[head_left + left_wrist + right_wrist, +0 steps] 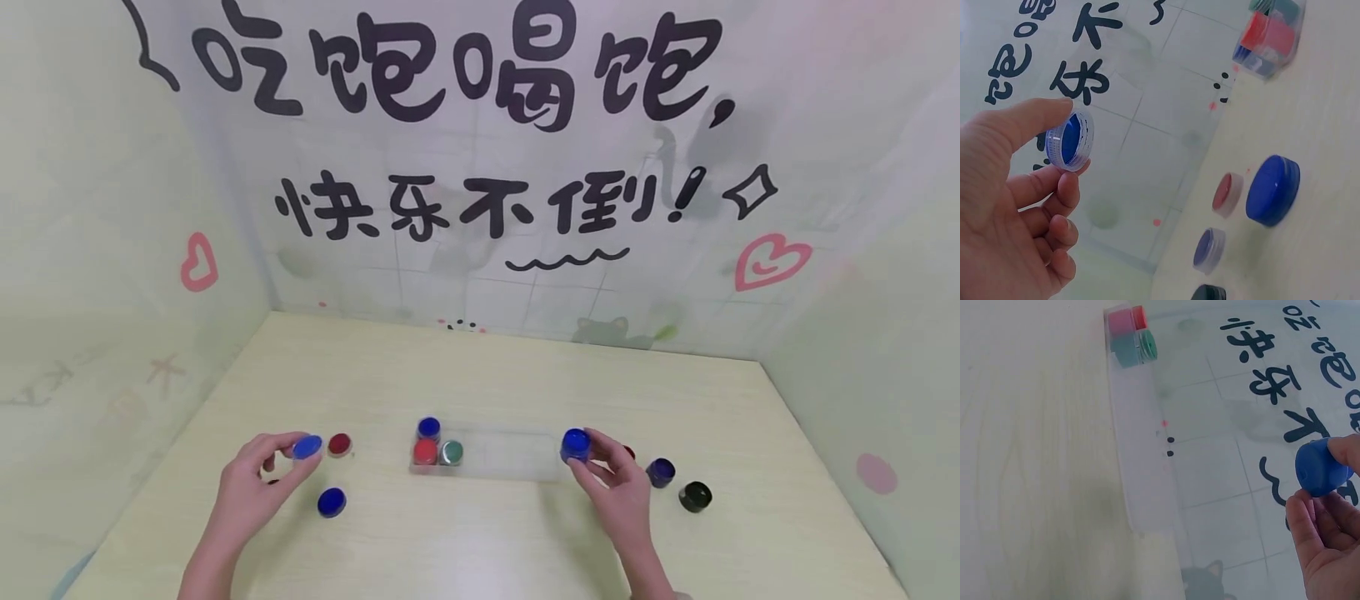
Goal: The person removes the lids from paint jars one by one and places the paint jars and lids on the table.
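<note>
My left hand point(258, 475) pinches a small clear lid with a blue inside point(307, 447) point(1070, 139) between thumb and forefinger, raised above the table at the left. My right hand point(615, 483) grips a blue paint pot point(575, 445) point(1319, 466) at the right end of a clear rectangular tray point(510, 458) point(1141, 456). At the tray's left end stand a blue pot point(428, 428), a red pot point(424, 452) point(1124, 319) and a green pot point(451, 452) point(1135, 348).
On the table at the left lie a dark red lid point(340, 444) point(1227, 193) and a blue lid point(332, 502) point(1272, 189). At the right stand a dark blue pot point(661, 472) and a black pot point(695, 496). Printed walls close in the back and sides.
</note>
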Available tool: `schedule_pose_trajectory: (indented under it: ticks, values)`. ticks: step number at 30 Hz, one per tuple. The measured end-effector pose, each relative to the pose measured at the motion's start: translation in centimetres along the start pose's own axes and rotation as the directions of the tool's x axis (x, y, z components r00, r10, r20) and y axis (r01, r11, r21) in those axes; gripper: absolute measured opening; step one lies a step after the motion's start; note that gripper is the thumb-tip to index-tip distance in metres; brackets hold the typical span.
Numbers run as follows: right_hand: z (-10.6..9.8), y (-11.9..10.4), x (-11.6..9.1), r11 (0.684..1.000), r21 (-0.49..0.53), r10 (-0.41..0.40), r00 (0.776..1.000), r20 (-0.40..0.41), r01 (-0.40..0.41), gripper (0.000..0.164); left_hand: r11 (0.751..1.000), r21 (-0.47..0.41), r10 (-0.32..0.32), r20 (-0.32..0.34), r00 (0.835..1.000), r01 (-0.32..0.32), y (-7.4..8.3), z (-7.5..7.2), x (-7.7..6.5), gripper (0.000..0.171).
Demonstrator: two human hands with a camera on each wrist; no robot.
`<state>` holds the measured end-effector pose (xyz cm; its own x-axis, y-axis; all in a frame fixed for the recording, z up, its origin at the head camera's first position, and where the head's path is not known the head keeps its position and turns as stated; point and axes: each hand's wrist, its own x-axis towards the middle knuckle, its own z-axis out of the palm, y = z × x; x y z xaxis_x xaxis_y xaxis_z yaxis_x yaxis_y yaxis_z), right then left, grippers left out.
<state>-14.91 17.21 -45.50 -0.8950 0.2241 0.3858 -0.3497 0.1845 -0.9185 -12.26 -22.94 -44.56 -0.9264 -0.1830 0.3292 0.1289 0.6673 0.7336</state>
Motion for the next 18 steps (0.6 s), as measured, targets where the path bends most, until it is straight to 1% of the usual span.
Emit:
schedule_pose_trajectory:
  ticks: [3, 6, 9, 11, 12, 14, 16, 18]
  values:
    - [-1.4, 0.2, -0.4, 1.0, 0.0, 0.027, 0.999, -0.045, -0.027, 0.035, 0.999, 0.042, -0.034, 0.01, 0.999, 0.033, -0.8, -0.2, -0.9, 0.026]
    - [-2.8, 0.3, -0.8, 0.995, 0.023, 0.095, 0.992, -0.088, -0.093, 0.032, 0.992, 0.114, -0.064, 0.023, 0.998, 0.061, -1.5, -0.4, -1.8, 0.027]
    - [-4.3, 0.8, -1.1, 0.988, 0.038, 0.151, 0.982, -0.116, -0.148, 0.032, 0.981, 0.179, -0.089, 0.06, 0.994, 0.077, -2.3, -0.5, -2.4, 0.029]
    - [-5.4, 1.6, -1.3, 0.987, 0.006, 0.163, 0.979, -0.125, -0.163, 0.032, 0.971, 0.22, -0.117, 0.099, 0.988, 0.093, -2.8, -0.6, -2.8, 0.031]
    - [-6.0, 2.3, -1.4, 0.986, -0.012, 0.162, 0.979, -0.126, -0.165, 0.032, 0.967, 0.233, -0.136, 0.123, 0.983, 0.104, -3.0, -0.7, -2.9, 0.032]
    - [-7.2, 4.0, -1.6, 0.981, -0.102, 0.151, 0.979, -0.135, -0.165, 0.034, 0.957, 0.254, -0.185, 0.171, 0.968, 0.138, -3.3, -0.9, -3.1, 0.034]
    - [-8.4, 5.7, -1.9, 0.963, -0.209, 0.14, 0.979, -0.148, -0.169, 0.034, 0.947, 0.273, -0.234, 0.22, 0.947, 0.171, -3.4, -1.0, -3.1, 0.039]
    - [-9.3, 6.8, -2.1, 0.937, -0.297, 0.143, 0.977, -0.157, -0.185, 0.036, 0.939, 0.289, -0.268, 0.264, 0.927, 0.189, -3.5, -1.0, -3.1, 0.043]
